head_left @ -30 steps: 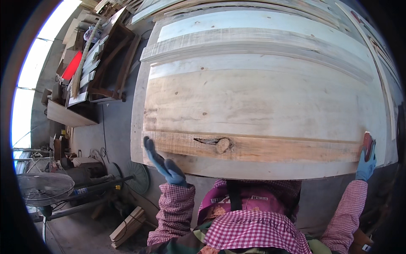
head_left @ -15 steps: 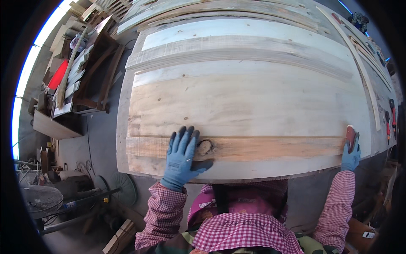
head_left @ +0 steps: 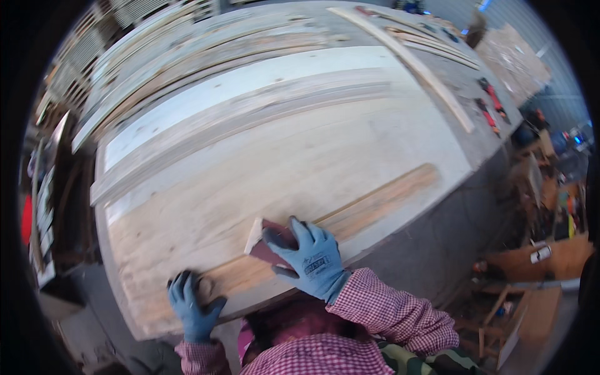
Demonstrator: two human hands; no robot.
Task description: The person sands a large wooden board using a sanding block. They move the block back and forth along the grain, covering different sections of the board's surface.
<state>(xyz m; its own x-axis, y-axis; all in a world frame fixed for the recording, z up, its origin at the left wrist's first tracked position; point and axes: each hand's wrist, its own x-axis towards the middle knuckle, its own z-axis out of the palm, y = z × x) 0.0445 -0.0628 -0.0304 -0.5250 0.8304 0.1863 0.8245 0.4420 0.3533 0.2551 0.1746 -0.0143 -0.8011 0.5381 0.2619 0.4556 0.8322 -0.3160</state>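
A narrow brown plank (head_left: 381, 203) lies along the near side of a wide pale wooden board (head_left: 312, 159). My right hand (head_left: 317, 261), in a blue glove with dark fingertips, grips a sanding block (head_left: 265, 254) wrapped in reddish-brown sandpaper. The block rests on the plank near its middle, its pale end showing at the left. To the left, my left hand (head_left: 195, 312), gloved alike, lies on the plank with fingers and thumb apart. It holds nothing and sits beside a dark round knot (head_left: 204, 289) in the wood.
Stacked pale boards (head_left: 250, 103) lie farther back on the table. A long thin strip (head_left: 431, 81) runs along the right, with red-and-black hand tools (head_left: 490, 103) beyond it. Wooden frames and offcuts (head_left: 537, 319) stand at the lower right below the table edge.
My right hand has brought the sanding block from the plank's right end leftward to near my left hand. The view has swung to the right. My left hand stays by the knot.
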